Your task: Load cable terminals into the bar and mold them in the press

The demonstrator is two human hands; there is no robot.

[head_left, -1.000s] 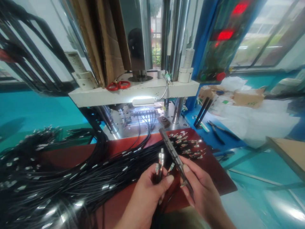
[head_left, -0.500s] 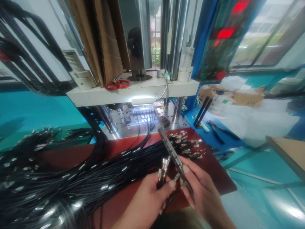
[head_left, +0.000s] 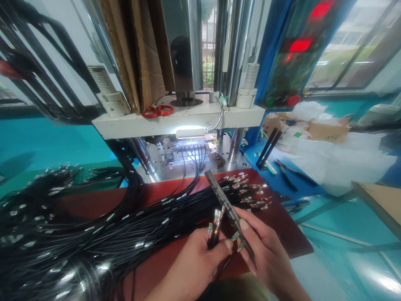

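Note:
My left hand (head_left: 200, 255) is closed round several black cables (head_left: 213, 238) whose metal connector ends stick up past the fingers. Between its thumb and the bar, one more connector (head_left: 234, 237) shows at the bar's edge. In my right hand (head_left: 266, 246) is a long dark slotted bar (head_left: 224, 200), gripped near its lower end and tilted up to the left. A second connector (head_left: 240, 246) sits against the bar by the right fingers. Behind the bar lies a thick bundle of black cables (head_left: 175, 217) with bare connector ends (head_left: 250, 192) pointing right.
A press with a white plate (head_left: 188, 117) stands ahead, cables running into its lit fixture (head_left: 191, 150). Red-handled scissors (head_left: 157, 110) rest on the plate. Pliers (head_left: 288, 173) lie on the blue surface at right. The reddish-brown board (head_left: 282, 238) carries the cables.
The bar's far end has shifted slightly left, and the connector by my left thumb sits a little further right against the bar. Both hands keep their holds; the camera view has shifted slightly.

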